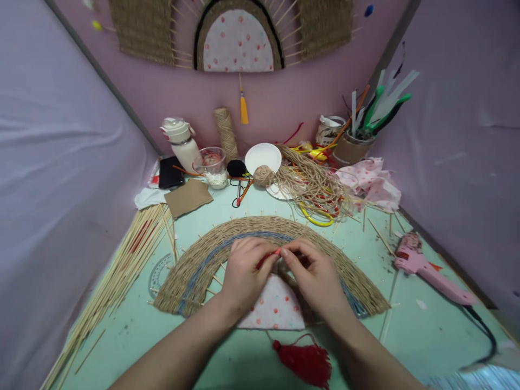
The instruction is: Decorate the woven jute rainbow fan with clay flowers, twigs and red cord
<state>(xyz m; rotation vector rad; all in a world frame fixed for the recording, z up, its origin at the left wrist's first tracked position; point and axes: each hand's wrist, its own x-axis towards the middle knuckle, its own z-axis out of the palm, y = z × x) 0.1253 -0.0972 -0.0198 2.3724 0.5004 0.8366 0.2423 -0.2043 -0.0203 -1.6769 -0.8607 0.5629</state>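
My left hand [248, 268] and my right hand [309, 271] meet over the middle of a woven twine half-ring [239, 233] with a blue band. Between the fingertips of both hands is a small red piece [278, 251], mostly covered, so its kind cannot be made out. Both hands are closed in a pinch. Beneath them a half-round of white cloth with red dots [280, 306] shows in part. Below its straight edge lies a red tassel [304, 362] with a loop of cord.
Thin sticks [117, 271] lie in a bundle at left. A pink glue gun [430, 271] rests at right, its cord trailing. Behind are a twine heap [312, 179], a plastic cup [215, 170], a white bottle [182, 146] and a tin with pliers [353, 146]. A similar woven piece [239, 43] hangs above.
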